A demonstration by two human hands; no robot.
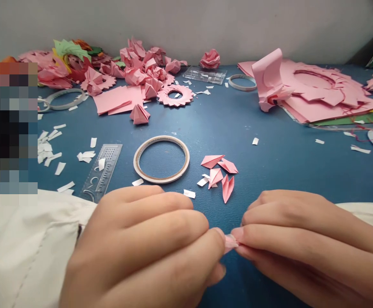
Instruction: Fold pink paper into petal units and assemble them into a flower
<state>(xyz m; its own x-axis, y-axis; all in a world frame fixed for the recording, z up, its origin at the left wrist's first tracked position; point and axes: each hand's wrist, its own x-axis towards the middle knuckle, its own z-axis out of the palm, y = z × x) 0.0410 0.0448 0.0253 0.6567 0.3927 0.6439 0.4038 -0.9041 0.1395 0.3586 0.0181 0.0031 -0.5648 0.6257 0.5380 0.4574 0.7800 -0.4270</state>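
Between my two hands, low in the head view, is a small piece of folded pink paper (230,243). My left hand (148,248) pinches its left end, thumb and forefinger closed on it. From the other side my right hand (302,239) grips the right end with its fingertips. Most of the paper is hidden behind the fingers. Just beyond lie several small folded pink paper pieces (215,176) on the blue table. A roll of double-sided tape (137,164) lies flat beyond my left hand, and a clear plastic ruler (109,171) is partly covered by that hand.
White paper scraps (47,147) are scattered across the blue table (205,128). At the back sit crumpled pink paper flowers (141,64), a pink paper ring (175,102) and flat pink sheets (119,100). More pink paper (318,109) is stacked at the right, near another tape roll (242,87).
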